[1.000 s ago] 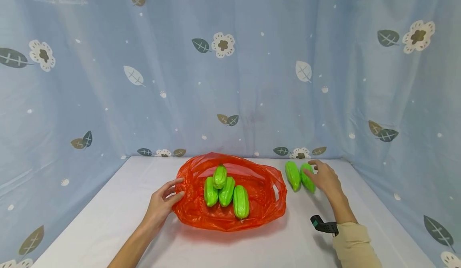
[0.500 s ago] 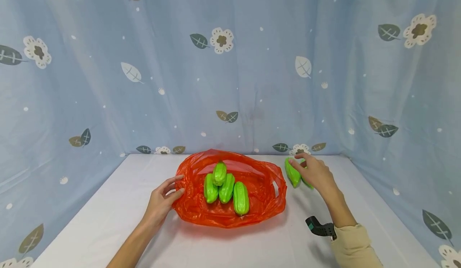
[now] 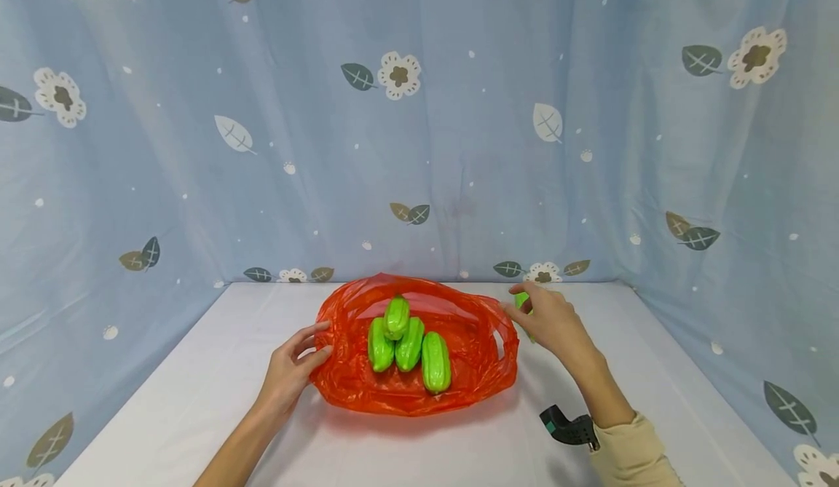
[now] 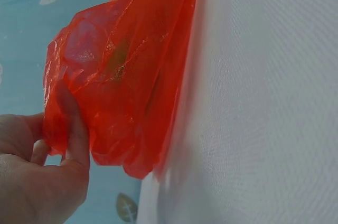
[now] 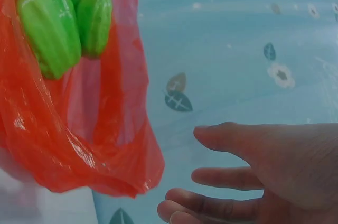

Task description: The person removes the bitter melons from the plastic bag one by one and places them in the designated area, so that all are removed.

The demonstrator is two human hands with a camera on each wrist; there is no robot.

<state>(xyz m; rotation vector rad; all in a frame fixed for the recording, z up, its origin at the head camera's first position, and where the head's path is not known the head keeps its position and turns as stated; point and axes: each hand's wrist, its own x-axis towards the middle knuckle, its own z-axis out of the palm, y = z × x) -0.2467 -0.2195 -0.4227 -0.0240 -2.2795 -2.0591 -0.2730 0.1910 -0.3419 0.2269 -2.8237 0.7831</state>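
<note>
My left hand pinches the red bag's left edge, but my right hand, fingers apart near the half-hidden green vegetable right of the bag, could snag its thin rim, folding it over the four vegetables inside.

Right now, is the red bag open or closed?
Open. The head view shows the red bag with its mouth spread wide, four green vegetables visible inside.

a blue flowered curtain hangs behind a white tabletop.
</note>
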